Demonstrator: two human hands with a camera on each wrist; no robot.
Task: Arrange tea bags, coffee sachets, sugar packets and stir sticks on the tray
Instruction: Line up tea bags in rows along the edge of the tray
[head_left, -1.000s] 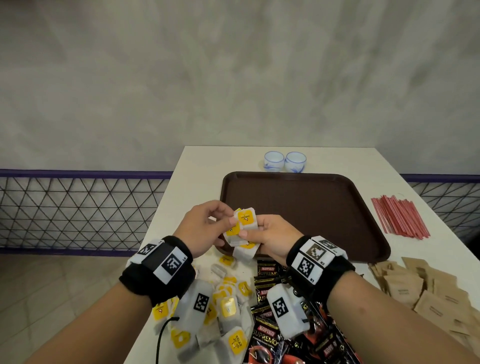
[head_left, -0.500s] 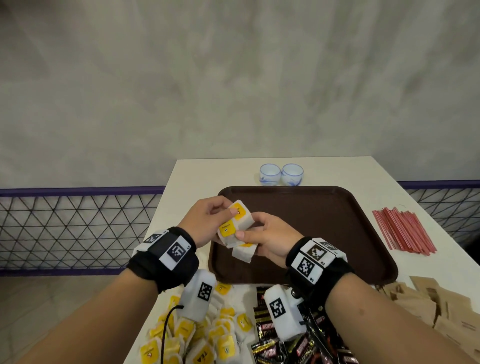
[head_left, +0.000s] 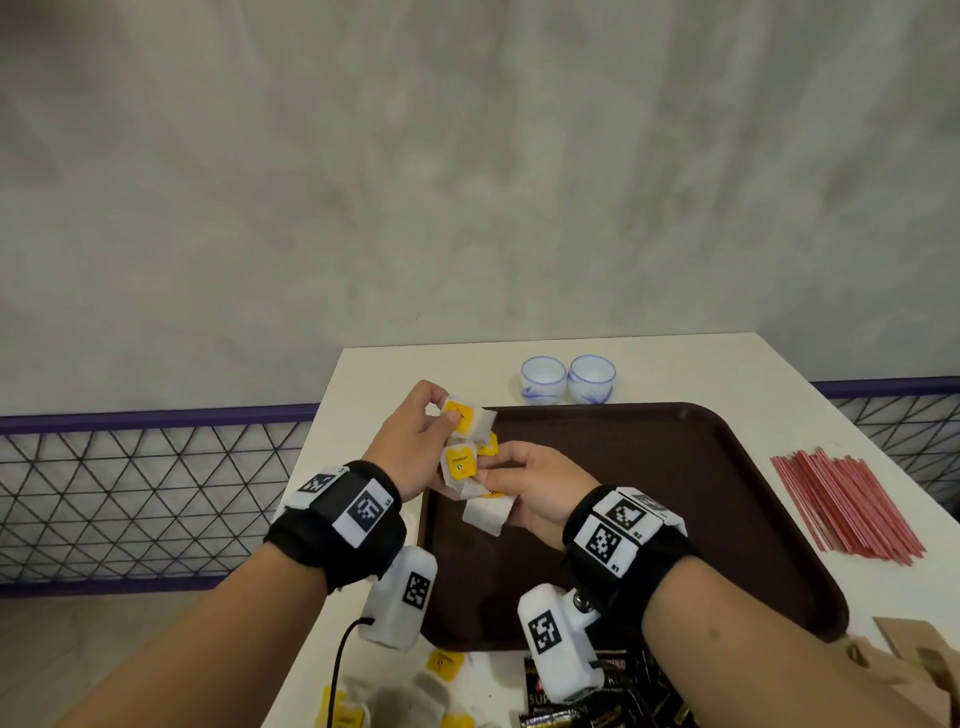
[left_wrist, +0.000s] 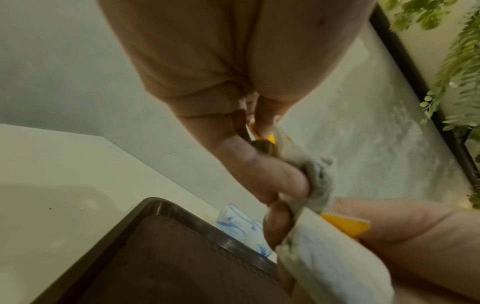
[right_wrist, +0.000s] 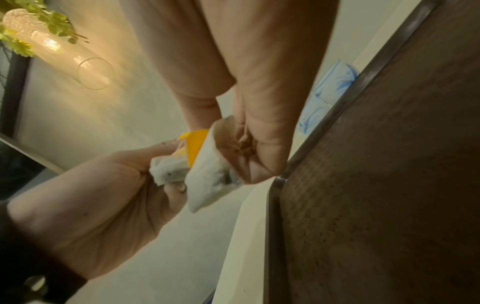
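Both hands hover over the left edge of the brown tray (head_left: 649, 499). My left hand (head_left: 415, 441) pinches one white tea bag with a yellow tag (head_left: 464, 419) between thumb and fingers. My right hand (head_left: 524, 488) grips a small bunch of tea bags (head_left: 483, 506), white pouches with yellow tags. In the left wrist view the pinched tea bag (left_wrist: 315, 174) is crumpled at the fingertips, above the tray (left_wrist: 182, 257). The right wrist view shows the bunch of tea bags (right_wrist: 210, 174) in my curled fingers. Red stir sticks (head_left: 844, 506) lie right of the tray.
Two small blue-and-white cups (head_left: 566, 378) stand behind the tray. Loose tea bags (head_left: 444, 662) and dark coffee sachets (head_left: 597, 691) lie at the table's near edge. Brown sugar packets (head_left: 919, 660) sit at the near right. A railing (head_left: 145, 493) runs left of the table.
Both hands have moved away from the near pile and forward over the tray's left edge. The left hand has drawn one tea bag up and apart from the bunch.
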